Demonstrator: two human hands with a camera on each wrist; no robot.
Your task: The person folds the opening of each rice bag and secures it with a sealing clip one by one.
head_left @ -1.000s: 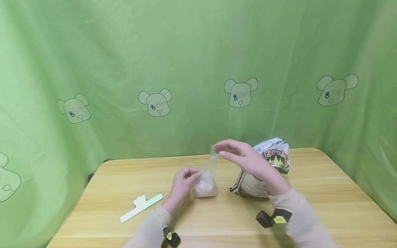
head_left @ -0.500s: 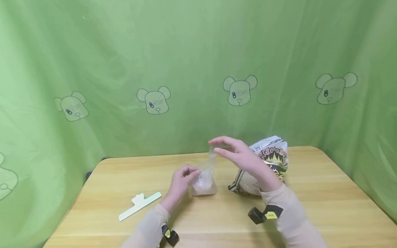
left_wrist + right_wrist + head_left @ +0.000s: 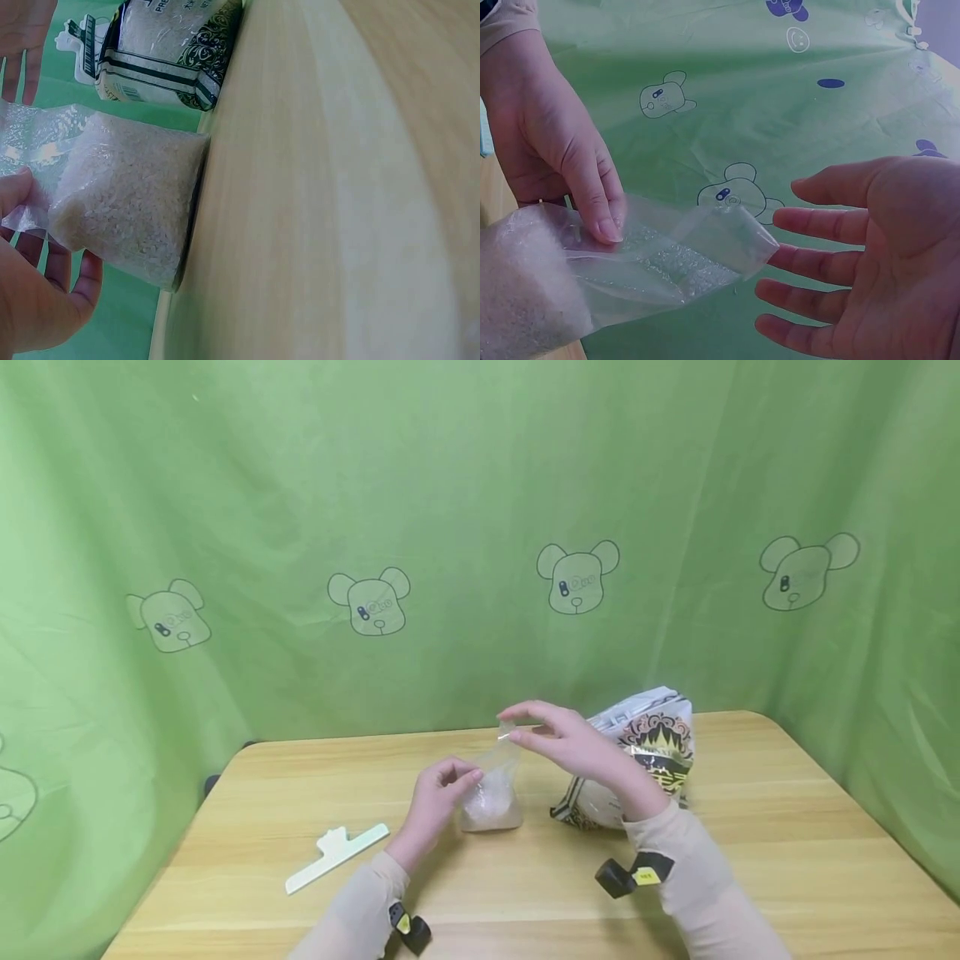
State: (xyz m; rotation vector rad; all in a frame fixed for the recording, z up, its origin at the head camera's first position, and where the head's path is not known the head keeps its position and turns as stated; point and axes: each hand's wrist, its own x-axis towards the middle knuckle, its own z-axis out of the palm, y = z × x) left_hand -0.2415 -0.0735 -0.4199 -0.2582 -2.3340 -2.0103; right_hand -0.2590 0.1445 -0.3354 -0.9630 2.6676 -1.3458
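A small clear plastic bag of rice stands on the table, its lower part filled with white grains and its upper part thin, bare film. My left hand pinches the film at the bag's left side, thumb in front, as the right wrist view also shows. At the bag's top corner, my right hand has its fingers extended, fingertips right at the film's tip; in the right wrist view the right hand is spread. Seen in the left wrist view, the rice bag rests with its base on the tabletop.
A large printed rice bag leans at the right, partly behind the right forearm. To the left lies a long pale green and white sealing clip on the wooden table. A green curtain hangs behind the table's far edge.
My right hand has moved left and slightly down, and the bag's top film now tips left and lower. The left hand keeps its pinch with little movement. The head view has shifted slightly.
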